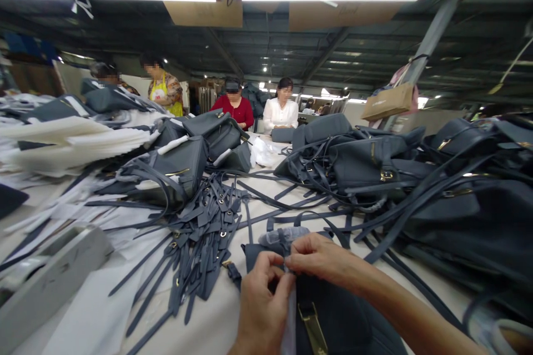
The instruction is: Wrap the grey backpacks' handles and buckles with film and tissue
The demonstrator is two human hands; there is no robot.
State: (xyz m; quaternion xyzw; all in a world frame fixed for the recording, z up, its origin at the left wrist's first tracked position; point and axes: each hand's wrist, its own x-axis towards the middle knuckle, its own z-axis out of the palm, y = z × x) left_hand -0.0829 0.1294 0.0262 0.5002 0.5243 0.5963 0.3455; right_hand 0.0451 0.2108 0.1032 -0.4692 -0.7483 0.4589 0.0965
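A dark blue-grey bag (333, 310) with a gold-coloured buckle (312, 327) lies on the table right in front of me. Clear plastic wrap (281, 237) is bunched over the strap at its top, and a strip of it runs down the bag's front. My left hand (264, 297) pinches this wrap from the left, thumb against fingertips. From the right, my right hand (314, 254) is closed on the wrap too, its fingertips almost touching the left ones. The exact spot they grip is partly hidden by the fingers.
A heap of short buckled straps (204, 233) lies to the left. More bags (362, 155) with long straps are piled right, others (179, 161) at back left. White foam sheets (75, 144) and a grey tape dispenser (54, 283) are far left. Several people (281, 111) work across the table.
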